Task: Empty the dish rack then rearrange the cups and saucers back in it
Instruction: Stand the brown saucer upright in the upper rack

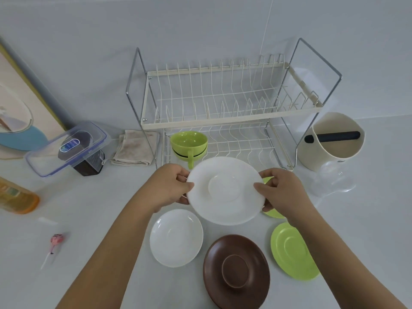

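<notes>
Both the left hand [172, 186] and right hand [282, 192] pinch opposite rims of a white saucer [225, 190], held just in front of the dish rack [223, 112], above the counter [111, 219]. Restocking seems underway: 2 stacked green cups [189, 144], apparently, already sit in the rack's lower tier. Next, tilt the saucer upright into an upper-tier slot.

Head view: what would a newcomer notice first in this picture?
First, the white saucer held at its edges by the left hand and right hand, in front of the dish rack. Then the green cups stacked on its lower shelf.
</notes>
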